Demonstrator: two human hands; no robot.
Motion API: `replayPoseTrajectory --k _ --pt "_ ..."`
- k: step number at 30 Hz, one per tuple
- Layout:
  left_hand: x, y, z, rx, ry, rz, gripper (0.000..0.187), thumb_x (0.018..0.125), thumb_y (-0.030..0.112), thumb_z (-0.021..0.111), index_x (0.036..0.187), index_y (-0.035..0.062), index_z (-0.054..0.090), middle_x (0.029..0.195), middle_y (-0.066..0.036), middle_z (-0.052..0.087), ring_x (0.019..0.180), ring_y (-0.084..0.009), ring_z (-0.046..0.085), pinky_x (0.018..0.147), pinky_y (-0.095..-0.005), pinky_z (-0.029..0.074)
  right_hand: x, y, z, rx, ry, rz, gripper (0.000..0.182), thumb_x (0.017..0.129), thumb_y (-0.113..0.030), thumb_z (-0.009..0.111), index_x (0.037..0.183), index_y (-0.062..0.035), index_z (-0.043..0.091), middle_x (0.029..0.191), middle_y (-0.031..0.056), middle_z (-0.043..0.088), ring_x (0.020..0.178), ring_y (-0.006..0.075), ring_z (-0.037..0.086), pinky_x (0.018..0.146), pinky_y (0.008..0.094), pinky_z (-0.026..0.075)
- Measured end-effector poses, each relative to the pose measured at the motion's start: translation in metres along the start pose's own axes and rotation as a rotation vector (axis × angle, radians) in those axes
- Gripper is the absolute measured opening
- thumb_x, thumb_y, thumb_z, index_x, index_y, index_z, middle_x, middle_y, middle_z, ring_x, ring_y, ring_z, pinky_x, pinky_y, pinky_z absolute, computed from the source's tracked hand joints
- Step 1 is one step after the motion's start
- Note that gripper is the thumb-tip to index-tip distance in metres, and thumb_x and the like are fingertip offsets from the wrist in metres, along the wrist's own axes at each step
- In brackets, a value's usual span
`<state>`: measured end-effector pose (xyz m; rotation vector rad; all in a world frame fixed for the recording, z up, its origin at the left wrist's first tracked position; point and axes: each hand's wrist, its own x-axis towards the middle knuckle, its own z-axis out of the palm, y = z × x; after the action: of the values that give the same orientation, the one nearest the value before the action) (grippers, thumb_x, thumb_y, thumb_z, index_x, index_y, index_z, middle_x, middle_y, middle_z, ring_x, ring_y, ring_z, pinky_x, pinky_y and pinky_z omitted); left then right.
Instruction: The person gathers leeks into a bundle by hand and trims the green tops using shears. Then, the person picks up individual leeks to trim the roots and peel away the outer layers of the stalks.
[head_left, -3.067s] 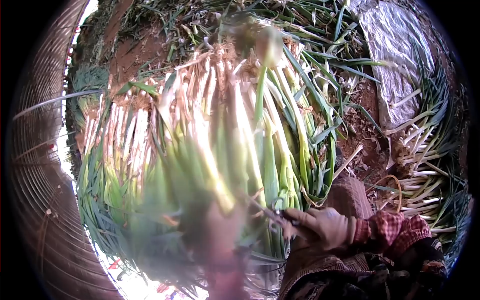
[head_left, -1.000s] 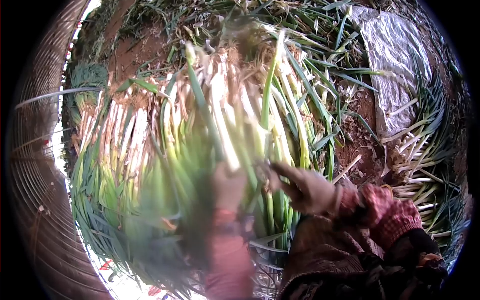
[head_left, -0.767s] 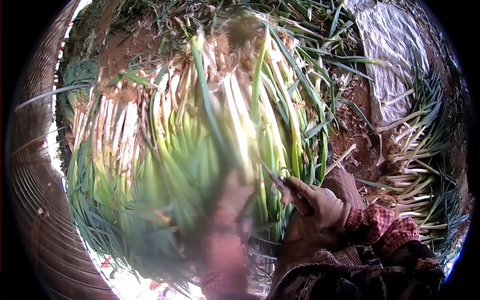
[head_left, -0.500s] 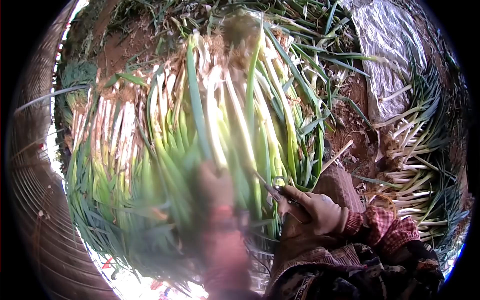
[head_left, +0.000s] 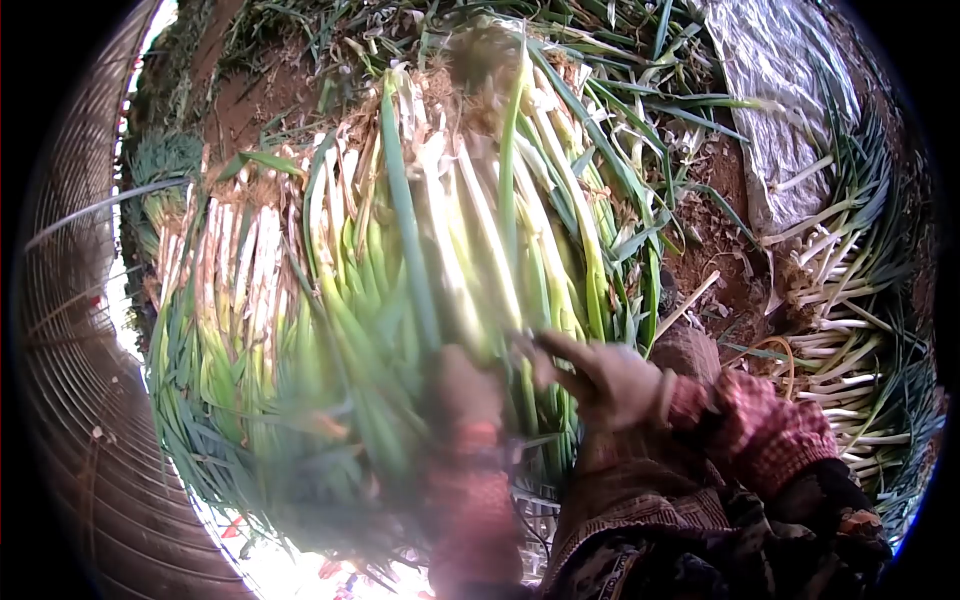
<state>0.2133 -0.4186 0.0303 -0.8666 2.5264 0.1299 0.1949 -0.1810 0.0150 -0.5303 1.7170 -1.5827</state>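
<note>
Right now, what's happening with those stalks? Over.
Left hand at stalks, grip blurred. Right hand holding blurred tool. Stalks lie side by side. Nothing visibly blocking.

The left hand [head_left: 466, 390] is blurred, its grip unclear.

At the left side there is a dark brown wall [head_left: 70, 400] of ribbed material, which appears curved, with many fine ridges along it. A thin, pale, slightly bent strip [head_left: 100, 208] crosses in front of its upper part. Beside the inner edge of this wall, very bright white light [head_left: 120, 290] enters through a narrow gap; lower down the glare becomes wider and hides the details. The floor is bare reddish-brown earth [head_left: 255, 105], covered in places with loose leafy green litter [head_left: 290, 40]. At the upper right, a wrinkled, shiny, silver-grey sheet [head_left: 780, 90] lies on the ground.
</note>
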Motion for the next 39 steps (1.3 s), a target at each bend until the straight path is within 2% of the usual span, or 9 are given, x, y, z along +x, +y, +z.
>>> replayPoseTrajectory --k 6,14,19,20,24,29,32,34,39 --pt "-0.001 0.004 0.004 -0.126 0.278 0.078 0.041 0.080 0.013 0.076 0.115 0.0080 0.055 0.103 -0.021 0.069 0.096 -0.0430 0.067 0.082 -0.0482 0.053 -0.037 -0.018 0.003 0.004 0.035 0.125 0.092 0.085 -0.007 0.069 0.163 -0.0161 0.020 0.084 0.0138 0.066 0.067 0.0282 0.066 0.062 0.0419 0.058" --pt "0.016 0.000 -0.008 -0.154 0.086 0.224 0.046 0.080 0.021 0.076 0.121 0.0040 0.062 0.109 -0.024 0.069 0.103 -0.0455 0.066 0.088 -0.0498 0.052 0.064 0.000 0.001 -0.150 -0.004 0.153 0.096 0.077 -0.007 0.072 0.158 -0.0099 0.021 0.088 0.0169 0.069 0.079 0.0357 0.071 0.072 0.0459 0.060" --pt "0.037 -0.026 -0.007 -0.407 -0.019 0.359 0.032 0.089 0.011 0.068 0.120 0.0031 0.062 0.097 -0.013 0.069 0.086 -0.0232 0.068 0.075 -0.0378 0.054 0.131 -0.007 -0.030 -0.201 0.046 0.216 0.091 0.080 -0.010 0.072 0.158 -0.0121 0.025 0.090 0.0165 0.071 0.080 0.0334 0.072 0.073 0.0450 0.059" --pt "0.045 -0.029 -0.022 -0.480 -0.014 0.353 0.027 0.093 0.006 0.063 0.119 0.0018 0.062 0.096 -0.007 0.066 0.082 -0.0140 0.064 0.069 -0.0320 0.053 0.136 -0.013 -0.037 -0.214 0.025 0.267 0.091 0.080 -0.010 0.072 0.158 -0.0127 0.025 0.091 0.0165 0.071 0.080 0.0325 0.072 0.072 0.0442 0.058" --pt "0.085 -0.022 -0.164 -0.244 0.043 0.387 0.049 0.098 0.012 0.065 0.144 -0.0004 0.050 0.127 -0.020 0.062 0.113 -0.0263 0.065 0.092 -0.0354 0.056 0.118 0.013 -0.021 -0.226 0.042 0.094 0.097 0.081 -0.007 0.072 0.161 -0.0155 0.018 0.087 0.0130 0.068 0.076 0.0297 0.070 0.069 0.0407 0.061" --pt "0.107 -0.001 -0.214 -0.021 0.841 0.115 0.050 0.099 0.017 0.064 0.144 -0.0004 0.049 0.127 -0.023 0.063 0.108 -0.0273 0.069 0.085 -0.0375 0.061 0.089 0.005 -0.006 -0.258 0.009 0.098 0.096 0.080 -0.005 0.070 0.159 -0.0134 0.017 0.085 0.0143 0.066 0.073 0.0317 0.069 0.069 0.0439 0.061" --pt "0.117 0.000 -0.127 -0.106 0.508 0.424 0.013 0.096 0.018 0.069 0.104 0.0073 0.071 0.099 -0.010 0.074 0.081 -0.0239 0.071 0.070 -0.0373 0.058 0.121 -0.010 -0.021 -0.197 0.023 0.194 0.093 0.079 -0.006 0.070 0.157 -0.0152 0.022 0.088 0.0166 0.069 0.081 0.0356 0.071 0.074 0.0465 0.059" --pt "0.124 0.013 -0.059 -0.239 0.455 0.565 0.010 0.092 0.013 0.071 0.101 0.0092 0.071 0.089 -0.011 0.073 0.081 -0.0269 0.071 0.075 -0.0384 0.056 0.147 -0.013 -0.034 -0.208 0.108 0.159 0.085 0.077 -0.008 0.071 0.153 -0.0166 0.032 0.093 0.0175 0.071 0.088 0.0362 0.073 0.078 0.0455 0.059" --pt "0.143 0.050 -0.022 0.071 0.259 0.147 0.026 0.090 0.020 0.070 0.112 0.0068 0.063 0.104 -0.024 0.071 0.096 -0.0425 0.070 0.084 -0.0491 0.055 0.208 -0.006 -0.062 -0.071 0.247 0.188 0.064 0.085 -0.009 0.065 0.143 -0.0145 0.040 0.095 0.0180 0.071 0.082 0.0332 0.073 0.072 0.0441 0.061"
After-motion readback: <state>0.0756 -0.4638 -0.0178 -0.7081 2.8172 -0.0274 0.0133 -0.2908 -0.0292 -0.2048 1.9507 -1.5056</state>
